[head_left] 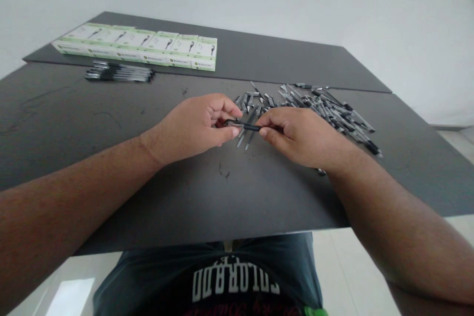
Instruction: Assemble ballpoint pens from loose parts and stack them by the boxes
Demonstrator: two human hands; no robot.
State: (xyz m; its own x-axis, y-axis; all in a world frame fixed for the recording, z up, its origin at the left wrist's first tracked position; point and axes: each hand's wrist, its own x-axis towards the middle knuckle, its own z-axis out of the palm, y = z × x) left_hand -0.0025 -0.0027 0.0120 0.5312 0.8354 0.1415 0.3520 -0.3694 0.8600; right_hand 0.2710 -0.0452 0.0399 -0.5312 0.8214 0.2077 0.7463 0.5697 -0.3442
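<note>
My left hand [207, 123] is closed, its thumb and fingers pinching a pen cap [233, 122] with a black clip. My right hand [296, 133] pinches the pen barrel [252, 127], whose black grip section points left. Cap and barrel are in line and meet or nearly meet; whether they are joined I cannot tell. Behind and below the hands lie thin clear pen parts [245, 142], and a small group of loose caps [249, 99]. To the right, partly hidden by my right hand, spreads a pile of pen parts [333, 113].
A row of several white and green pen boxes [148, 49] stands at the back left. In front of them lies a bundle of pens [118, 72]. A seam crosses the dark grey table [177, 197], whose front edge is close to my body.
</note>
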